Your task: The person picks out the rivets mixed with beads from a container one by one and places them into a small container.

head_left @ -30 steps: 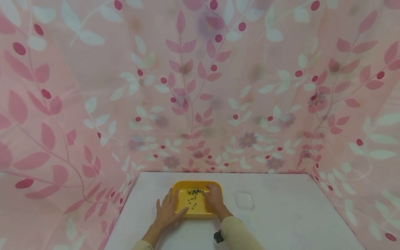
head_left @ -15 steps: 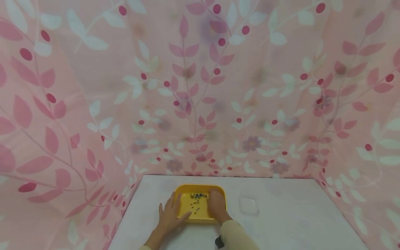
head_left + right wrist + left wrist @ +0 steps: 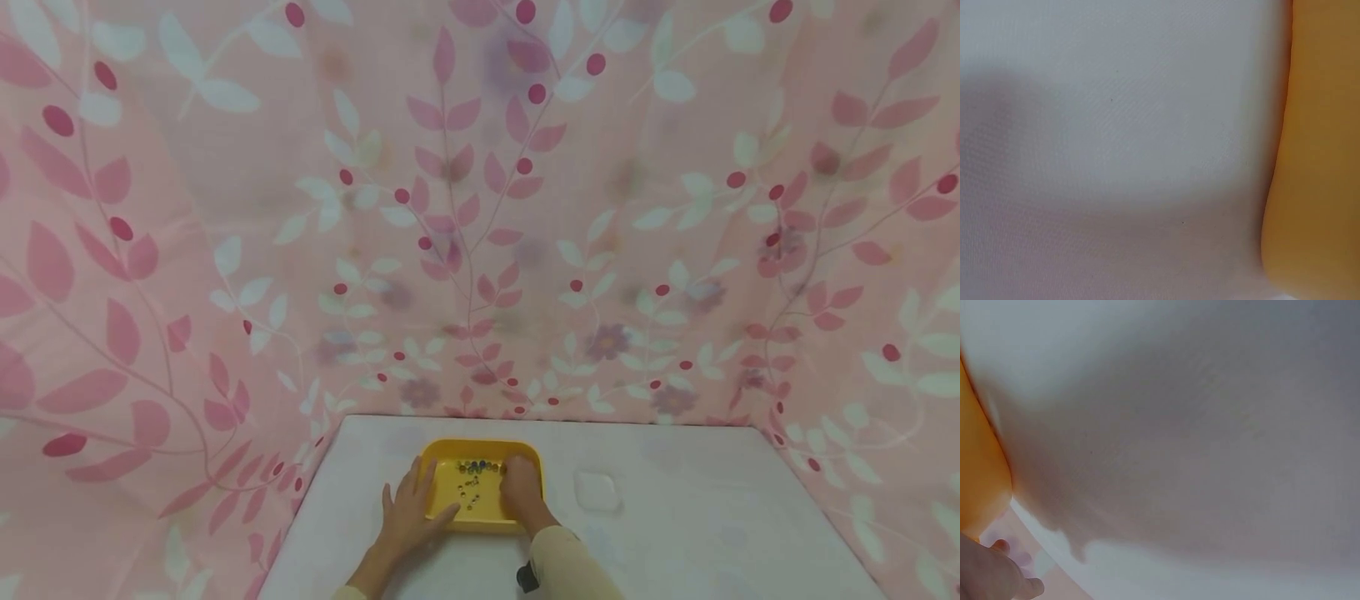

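On the white surface (image 3: pixel 675 533), near its far edge, sits the yellow tray (image 3: pixel 450 454) with small beads (image 3: pixel 474 479) scattered inside, a cluster at the back. My left hand (image 3: pixel 408 510) rests on the tray's left rim, fingers straight, thumb over the front edge. My right hand (image 3: pixel 520 490) sits inside the tray on the right, fingers bent down at the beads; can't tell if it pinches one. Small clear dish (image 3: pixel 597 490) lies just right of the tray. Pink leaf-print curtain (image 3: pixel 480 208) all around.
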The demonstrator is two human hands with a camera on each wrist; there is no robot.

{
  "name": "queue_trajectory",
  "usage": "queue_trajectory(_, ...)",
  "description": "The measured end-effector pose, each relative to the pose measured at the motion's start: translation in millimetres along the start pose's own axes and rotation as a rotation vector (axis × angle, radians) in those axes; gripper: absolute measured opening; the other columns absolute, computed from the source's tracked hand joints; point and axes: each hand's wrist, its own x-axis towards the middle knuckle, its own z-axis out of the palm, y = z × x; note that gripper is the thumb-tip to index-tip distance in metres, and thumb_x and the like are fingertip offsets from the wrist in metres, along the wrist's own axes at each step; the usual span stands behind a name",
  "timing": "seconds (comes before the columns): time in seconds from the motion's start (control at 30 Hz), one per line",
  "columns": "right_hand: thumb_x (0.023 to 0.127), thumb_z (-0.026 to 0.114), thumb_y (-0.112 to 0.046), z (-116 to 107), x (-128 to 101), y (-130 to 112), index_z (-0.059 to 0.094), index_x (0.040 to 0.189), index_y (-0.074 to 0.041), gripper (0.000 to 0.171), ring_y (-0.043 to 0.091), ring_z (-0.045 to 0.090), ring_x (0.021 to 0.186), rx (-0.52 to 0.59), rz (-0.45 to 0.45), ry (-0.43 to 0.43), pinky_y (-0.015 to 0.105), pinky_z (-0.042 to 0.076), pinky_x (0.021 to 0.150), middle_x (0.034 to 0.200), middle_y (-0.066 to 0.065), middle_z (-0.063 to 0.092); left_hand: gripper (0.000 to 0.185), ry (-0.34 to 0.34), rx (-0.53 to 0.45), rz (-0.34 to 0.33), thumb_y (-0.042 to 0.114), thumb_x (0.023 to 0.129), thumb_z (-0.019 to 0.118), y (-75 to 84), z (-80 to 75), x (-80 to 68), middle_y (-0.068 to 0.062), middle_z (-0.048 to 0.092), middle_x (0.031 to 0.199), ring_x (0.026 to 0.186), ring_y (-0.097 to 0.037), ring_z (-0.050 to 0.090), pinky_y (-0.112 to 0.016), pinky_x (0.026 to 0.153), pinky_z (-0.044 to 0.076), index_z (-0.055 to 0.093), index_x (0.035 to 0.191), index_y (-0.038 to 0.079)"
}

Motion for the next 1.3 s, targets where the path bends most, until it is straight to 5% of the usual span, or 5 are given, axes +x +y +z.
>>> queue_trajectory(0.8,0.082,0.064,0.009,-15.9,-8.5,-8.1,0.072,0.098,0.004,0.018,0.023,0.063,0.089,0.116,0.045,-0.144,0.045,0.056,0.084,0.100,0.014,0.070,0.094,-0.004,-0.015,-0.022,0.072,0.084,0.058,-1.4,1.9,1.3,-0.014,0.022,0.164,0.141,-0.040,0.037,-0.074,0.110,0.012,0.030,0.156,0.019)
queue_trajectory(1.3,0.079,0.066,0.006,-9.9,-8.2,-7.4,0.072,0.089,-0.001,0.014,0.027,0.063,0.088,-0.022,-0.044,-0.158,0.047,0.053,0.088,0.091,0.011,0.070,0.094,-0.002,-0.013,-0.017,0.073,0.084,0.056,-0.1,-0.5,0.5,-0.015,0.022,0.164,0.141,-0.040,0.038,-0.075,0.109,0.014,0.031,0.156,0.017)
